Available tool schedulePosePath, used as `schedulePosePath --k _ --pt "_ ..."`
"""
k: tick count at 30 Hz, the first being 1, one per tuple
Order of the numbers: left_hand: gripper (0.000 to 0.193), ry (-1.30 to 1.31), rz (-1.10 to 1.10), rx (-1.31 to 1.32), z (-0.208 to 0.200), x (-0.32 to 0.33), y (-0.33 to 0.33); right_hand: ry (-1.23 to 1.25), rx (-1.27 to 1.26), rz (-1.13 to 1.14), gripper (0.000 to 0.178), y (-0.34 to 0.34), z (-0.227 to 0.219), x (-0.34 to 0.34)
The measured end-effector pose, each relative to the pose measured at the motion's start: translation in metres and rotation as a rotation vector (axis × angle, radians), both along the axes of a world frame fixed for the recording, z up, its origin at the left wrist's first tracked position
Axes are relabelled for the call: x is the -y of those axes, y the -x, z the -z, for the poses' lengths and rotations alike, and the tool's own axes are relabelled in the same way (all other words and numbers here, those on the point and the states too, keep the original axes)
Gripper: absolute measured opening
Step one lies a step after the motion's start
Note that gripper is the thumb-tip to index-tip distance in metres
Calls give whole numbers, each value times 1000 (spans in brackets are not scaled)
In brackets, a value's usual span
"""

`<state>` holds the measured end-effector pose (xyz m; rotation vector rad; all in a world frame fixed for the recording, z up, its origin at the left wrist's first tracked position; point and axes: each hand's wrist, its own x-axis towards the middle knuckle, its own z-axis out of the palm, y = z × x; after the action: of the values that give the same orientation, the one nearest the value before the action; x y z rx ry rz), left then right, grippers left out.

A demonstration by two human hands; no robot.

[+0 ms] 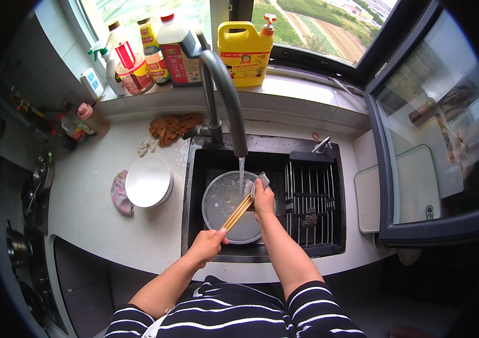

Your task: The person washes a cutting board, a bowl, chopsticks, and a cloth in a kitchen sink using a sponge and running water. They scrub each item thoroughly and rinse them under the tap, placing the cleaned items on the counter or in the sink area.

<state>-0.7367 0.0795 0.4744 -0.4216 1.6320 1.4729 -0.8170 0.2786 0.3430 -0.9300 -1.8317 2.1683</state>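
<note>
Several wooden chopsticks [238, 213] slant across a round basin of cloudy water [213, 227] in the dark sink. My left hand [208, 245] is closed round their lower ends. At the upper ends, my right hand [262, 201] is closed with a greyish cloth [261, 179] pressed about them; the fingers partly hide it. Water runs from the grey faucet [234, 107] into the basin, just left of the cloth. The sticks are held above the water's surface.
A stack of white bowls [148, 181] stands on the counter at left, beside a pink cloth [120, 194]. A brown rag [174, 129] lies behind. A drying rack [310, 197] spans the sink's right side. Bottles and a yellow jug [245, 56] line the sill; an open window pane [437, 141] juts in.
</note>
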Motion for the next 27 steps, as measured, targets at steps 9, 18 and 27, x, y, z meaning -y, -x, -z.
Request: schedulePosePath --k 9,18,27 --pt "36 -117 -159 -18 13 -3 -16 979 -69 143 51 12 -17 -1" --pt "43 183 -71 -557 64 -11 -2 842 -2 -295 40 -30 -54 33" --pt "36 -6 -68 -183 27 -15 -24 627 126 -30 31 12 -45 27"
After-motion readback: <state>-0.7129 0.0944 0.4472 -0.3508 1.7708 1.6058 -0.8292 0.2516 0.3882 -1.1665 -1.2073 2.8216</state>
